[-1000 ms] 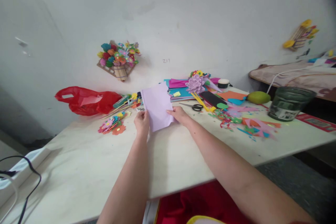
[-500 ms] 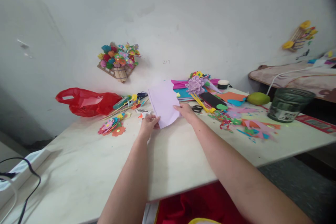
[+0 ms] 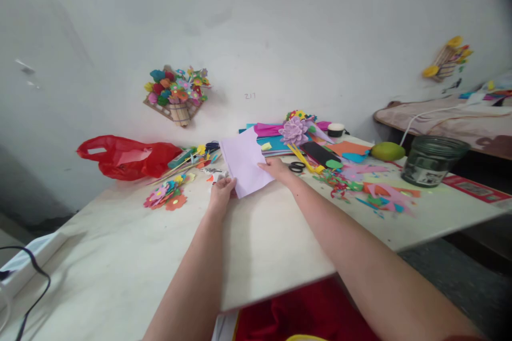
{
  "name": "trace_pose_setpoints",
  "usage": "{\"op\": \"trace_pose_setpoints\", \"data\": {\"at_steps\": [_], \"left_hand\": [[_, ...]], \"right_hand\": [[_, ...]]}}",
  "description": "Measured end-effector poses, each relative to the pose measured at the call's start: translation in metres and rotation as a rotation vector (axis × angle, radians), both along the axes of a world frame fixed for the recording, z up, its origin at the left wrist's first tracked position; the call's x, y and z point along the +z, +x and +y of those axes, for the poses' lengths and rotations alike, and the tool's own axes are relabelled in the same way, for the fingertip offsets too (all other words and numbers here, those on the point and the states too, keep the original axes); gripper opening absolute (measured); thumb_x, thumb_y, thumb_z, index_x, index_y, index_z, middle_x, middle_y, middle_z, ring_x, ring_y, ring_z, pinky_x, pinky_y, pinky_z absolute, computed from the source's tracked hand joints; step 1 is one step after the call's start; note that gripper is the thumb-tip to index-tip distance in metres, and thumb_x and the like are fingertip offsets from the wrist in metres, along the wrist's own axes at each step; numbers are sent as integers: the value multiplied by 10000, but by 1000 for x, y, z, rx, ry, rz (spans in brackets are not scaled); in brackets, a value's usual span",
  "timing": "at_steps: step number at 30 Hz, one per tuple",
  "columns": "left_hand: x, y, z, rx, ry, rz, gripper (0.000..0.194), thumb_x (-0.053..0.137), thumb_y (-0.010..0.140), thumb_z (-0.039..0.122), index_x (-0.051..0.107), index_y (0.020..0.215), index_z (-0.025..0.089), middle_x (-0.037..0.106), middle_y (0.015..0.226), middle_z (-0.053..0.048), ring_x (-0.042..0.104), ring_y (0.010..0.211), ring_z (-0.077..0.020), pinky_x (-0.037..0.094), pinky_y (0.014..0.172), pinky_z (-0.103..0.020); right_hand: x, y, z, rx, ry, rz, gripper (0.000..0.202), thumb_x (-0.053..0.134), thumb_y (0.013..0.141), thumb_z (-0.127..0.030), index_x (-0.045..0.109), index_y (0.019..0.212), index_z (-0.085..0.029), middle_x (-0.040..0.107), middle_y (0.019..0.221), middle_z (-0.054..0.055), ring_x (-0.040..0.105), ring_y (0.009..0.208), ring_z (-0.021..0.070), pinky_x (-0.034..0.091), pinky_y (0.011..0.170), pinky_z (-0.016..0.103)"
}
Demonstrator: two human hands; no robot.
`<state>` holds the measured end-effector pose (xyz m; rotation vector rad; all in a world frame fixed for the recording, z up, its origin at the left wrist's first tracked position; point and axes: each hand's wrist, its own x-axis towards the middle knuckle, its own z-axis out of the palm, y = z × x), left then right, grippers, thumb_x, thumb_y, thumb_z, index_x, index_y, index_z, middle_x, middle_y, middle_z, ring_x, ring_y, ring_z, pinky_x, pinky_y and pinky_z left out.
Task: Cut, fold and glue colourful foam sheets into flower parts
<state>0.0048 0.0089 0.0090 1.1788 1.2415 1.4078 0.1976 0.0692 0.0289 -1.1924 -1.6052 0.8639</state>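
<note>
A pale purple sheet of craft paper or foam (image 3: 247, 162) is held tilted up above the table between my two hands. My left hand (image 3: 221, 194) pinches its lower left corner, thumb on the near face. On the right edge, my right hand (image 3: 277, 169) grips it between thumb and fingers. Right behind the sheet lies a stack of coloured sheets (image 3: 279, 144) with a purple layered flower (image 3: 294, 131) on top. Black-handled scissors (image 3: 296, 167) rest just right of my right hand.
On the left are a red plastic bag (image 3: 128, 157) and a pile of foam flowers (image 3: 166, 194). To the right sit a dark phone (image 3: 320, 154), coloured scraps (image 3: 386, 200), a green fruit (image 3: 387, 151) and a glass jar (image 3: 432, 160). A power strip (image 3: 36, 261) lies at the left edge.
The purple sheet has tipped lower and turned a little, its top edge now below where it stood. Both hands keep their hold, the left slightly lower. The view has shifted slightly.
</note>
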Motion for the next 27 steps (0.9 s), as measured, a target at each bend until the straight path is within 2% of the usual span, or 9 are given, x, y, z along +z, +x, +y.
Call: {"op": "trace_pose_setpoints", "data": {"at_steps": [2, 4, 6, 8, 11, 15, 23, 27], "left_hand": [[-1, 0, 1, -3, -7, -12, 322, 684, 565, 390, 502, 687, 155, 541, 491, 31, 516, 424, -102, 443, 451, -240], [-1, -1, 1, 8, -1, -19, 329, 687, 560, 377, 498, 722, 163, 538, 483, 39, 519, 417, -108, 444, 446, -246], [-1, 0, 1, 24, 0, -18, 333, 684, 561, 372, 495, 746, 169, 536, 479, 44, 521, 411, -113, 444, 442, -249], [0, 0, 1, 35, -3, -13, 328, 676, 564, 371, 488, 747, 174, 533, 475, 48, 518, 403, -112, 437, 436, -246], [0, -1, 1, 65, 9, -14, 319, 668, 561, 372, 472, 721, 177, 515, 471, 59, 498, 390, -98, 422, 426, -233], [-1, -3, 3, 100, 16, -40, 312, 678, 537, 345, 471, 691, 168, 534, 517, 50, 510, 434, -91, 426, 451, -226], [-1, -6, 4, 61, -1, -198, 336, 696, 531, 264, 499, 785, 166, 572, 597, 32, 546, 502, -100, 450, 503, -236], [0, -7, 5, 67, -15, -305, 278, 682, 572, 230, 486, 760, 169, 573, 599, 28, 554, 499, -101, 456, 522, -243]], "right_hand": [[7, 3, 0, -78, 67, -177, 387, 454, 761, -468, 579, 583, -148, 469, 480, -24, 416, 489, 109, 295, 481, 224], [11, 10, 1, -208, 142, -340, 462, 332, 833, -484, 614, 672, -155, 570, 595, 26, 501, 598, 146, 343, 553, 242], [10, 22, 2, -414, 167, -541, 408, 302, 869, -407, 630, 848, -166, 633, 804, 86, 550, 765, 187, 368, 662, 272], [4, 35, 2, -516, 165, -759, 312, 357, 855, -293, 610, 965, -146, 618, 963, 136, 527, 938, 222, 350, 776, 303], [-11, 50, 1, -543, 97, -977, 291, 426, 784, -142, 595, 1021, -125, 607, 1007, 154, 511, 993, 245, 326, 831, 341], [-22, 54, 1, -523, 70, -1074, 321, 384, 786, -94, 607, 1016, -119, 593, 1034, 167, 524, 977, 251, 330, 822, 353], [-18, 56, 2, -602, 110, -1096, 321, 350, 815, -95, 640, 946, -138, 626, 910, 160, 548, 939, 261, 306, 825, 394], [-16, 55, 2, -596, 125, -1111, 301, 375, 807, -101, 646, 934, -131, 628, 910, 164, 550, 938, 267, 321, 818, 393]]}}
